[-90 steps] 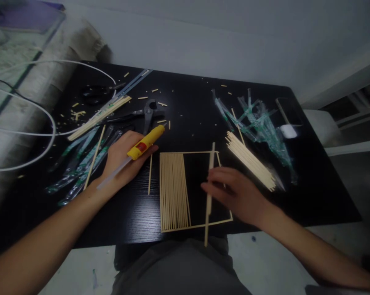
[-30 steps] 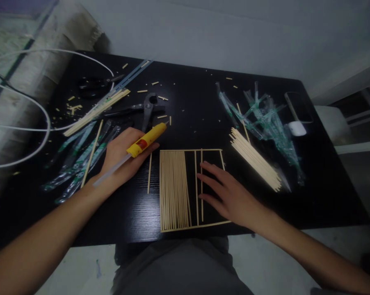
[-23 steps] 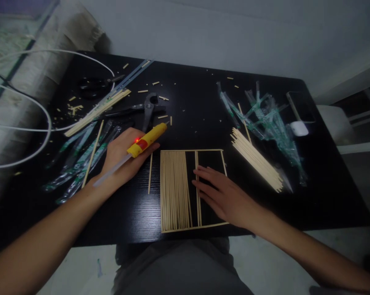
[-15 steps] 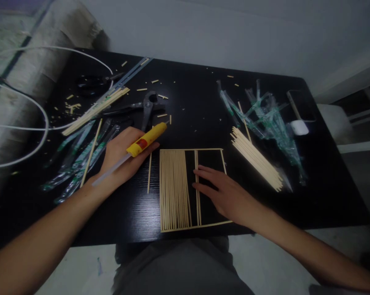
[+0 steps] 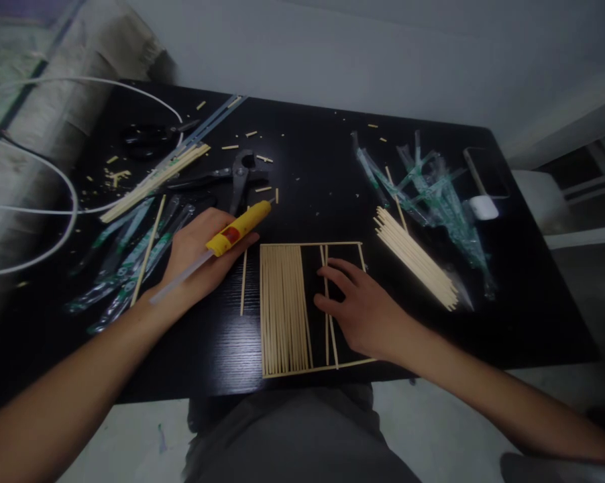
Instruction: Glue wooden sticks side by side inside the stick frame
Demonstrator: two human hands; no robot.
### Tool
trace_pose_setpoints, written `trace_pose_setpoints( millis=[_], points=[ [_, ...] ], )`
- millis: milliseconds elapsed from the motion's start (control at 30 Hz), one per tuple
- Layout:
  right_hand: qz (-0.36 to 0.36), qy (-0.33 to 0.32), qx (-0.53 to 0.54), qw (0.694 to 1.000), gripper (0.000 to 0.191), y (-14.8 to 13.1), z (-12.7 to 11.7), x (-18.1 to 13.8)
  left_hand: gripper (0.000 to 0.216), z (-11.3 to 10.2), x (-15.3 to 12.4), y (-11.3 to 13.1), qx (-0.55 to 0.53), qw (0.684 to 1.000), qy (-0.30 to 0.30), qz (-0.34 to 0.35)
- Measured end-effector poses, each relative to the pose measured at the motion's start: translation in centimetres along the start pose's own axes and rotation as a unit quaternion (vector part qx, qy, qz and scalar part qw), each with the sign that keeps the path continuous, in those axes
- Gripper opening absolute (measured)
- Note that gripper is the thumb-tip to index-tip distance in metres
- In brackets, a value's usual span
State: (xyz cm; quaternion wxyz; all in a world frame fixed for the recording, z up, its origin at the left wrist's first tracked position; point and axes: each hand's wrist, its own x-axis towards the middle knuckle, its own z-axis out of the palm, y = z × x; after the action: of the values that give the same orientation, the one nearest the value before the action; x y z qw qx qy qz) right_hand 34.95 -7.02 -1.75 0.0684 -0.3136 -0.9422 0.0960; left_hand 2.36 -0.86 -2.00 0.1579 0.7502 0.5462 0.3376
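My left hand (image 5: 198,258) lies on the black table (image 5: 312,168) and grips a yellow glue gun (image 5: 235,230) with a clear glue stick out the back. To its right lies a square frame of thin wooden sticks (image 5: 284,308), its left part filled with several upright sticks side by side. My right hand (image 5: 360,308) rests inside the frame's bare right part, fingers spread, its fingertips touching two loose sticks (image 5: 328,305) that lie slightly crossed. A single stick (image 5: 243,282) lies just left of the frame.
A bundle of wooden sticks (image 5: 414,257) lies right of the frame, with clear green wrappers (image 5: 433,194) behind it. Pliers (image 5: 239,174), scissors (image 5: 144,139), more sticks (image 5: 151,182), wrappers (image 5: 131,265) and offcuts crowd the left. A white cable (image 5: 71,201) loops off the left edge. A phone (image 5: 486,176) sits far right.
Three seconds ago my right hand held a long stick over the frame; that stick now lies inside it. In the last half second the fingers nudged the two loose sticks, which now splay apart.
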Motion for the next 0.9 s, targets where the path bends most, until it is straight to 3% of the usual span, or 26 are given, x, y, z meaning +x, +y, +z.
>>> trace_pose_setpoints(
  millis=[400, 600, 733, 900],
  points=[
    [0.017, 0.001, -0.004, 1.000, 0.052, 0.1, -0.4, 0.1, 0.028, 0.1, 0.0, -0.3, -0.006, 1.000, -0.003, -0.011],
    [0.019, 0.057, 0.007, 0.998, 0.040, 0.3, -1.2, 0.2, 0.033, 0.4, -0.1, -0.5, -0.003, 1.000, 0.011, -0.009],
    [-0.019, 0.077, 0.019, 0.997, 0.035, -0.4, -0.6, 0.1, 0.033, 0.4, -0.2, -0.4, 0.000, 1.000, 0.004, -0.003],
    [-0.040, 0.075, 0.001, 0.996, 0.045, -0.9, 0.7, 0.3, 0.031, 0.3, -0.1, -0.4, 0.007, 1.000, 0.004, 0.003]
  ],
)
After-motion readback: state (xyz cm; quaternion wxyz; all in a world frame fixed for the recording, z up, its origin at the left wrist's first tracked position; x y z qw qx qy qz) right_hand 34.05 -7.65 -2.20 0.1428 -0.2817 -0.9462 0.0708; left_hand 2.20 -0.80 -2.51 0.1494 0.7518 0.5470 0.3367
